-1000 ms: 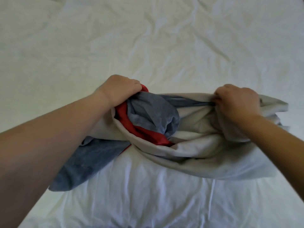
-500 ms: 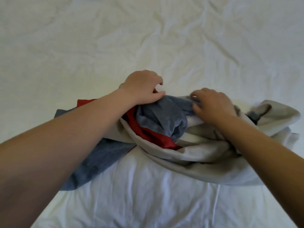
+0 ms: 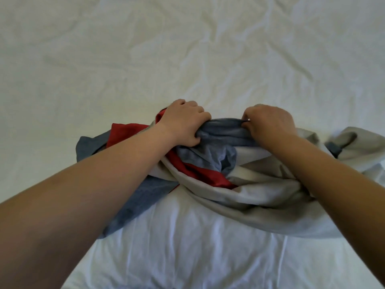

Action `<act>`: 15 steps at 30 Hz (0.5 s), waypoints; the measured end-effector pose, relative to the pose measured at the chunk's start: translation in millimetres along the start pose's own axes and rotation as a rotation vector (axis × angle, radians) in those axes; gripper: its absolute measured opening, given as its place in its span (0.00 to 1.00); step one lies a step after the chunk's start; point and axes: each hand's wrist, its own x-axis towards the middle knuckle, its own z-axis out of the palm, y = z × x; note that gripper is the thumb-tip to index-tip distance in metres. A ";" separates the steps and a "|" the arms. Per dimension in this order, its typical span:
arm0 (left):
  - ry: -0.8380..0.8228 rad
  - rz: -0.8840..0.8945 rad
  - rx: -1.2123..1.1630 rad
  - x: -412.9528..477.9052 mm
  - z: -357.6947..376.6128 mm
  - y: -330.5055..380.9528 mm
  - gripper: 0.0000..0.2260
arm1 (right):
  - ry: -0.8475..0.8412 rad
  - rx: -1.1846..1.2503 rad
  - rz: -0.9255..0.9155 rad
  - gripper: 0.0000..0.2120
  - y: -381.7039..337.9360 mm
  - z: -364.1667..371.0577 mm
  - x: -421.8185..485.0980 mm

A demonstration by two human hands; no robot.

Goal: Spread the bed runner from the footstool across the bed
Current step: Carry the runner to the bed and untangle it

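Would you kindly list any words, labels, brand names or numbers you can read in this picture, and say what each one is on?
There are none: no readable text shows on the bed runner or on the white bed sheet.
A small dark patch near the runner's right end is too small to tell whether it carries any print.

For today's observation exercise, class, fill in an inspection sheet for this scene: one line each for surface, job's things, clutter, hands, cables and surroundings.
Surface: sheet, white and wrinkled.
Job's things: runner, grey, blue and red, bunched in a heap on the sheet, not yet spread.
Clutter: nothing seen.
Hands: left hand grips a blue fold of the runner; right hand pinches the same fold close beside it.
Cables: nothing seen.
Surroundings: nothing seen beyond the sheet.
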 end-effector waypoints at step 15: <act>-0.095 -0.185 0.106 -41.8 11.7 -40.0 0.31 | 0.010 -0.150 0.237 0.09 77.9 -23.5 -32.5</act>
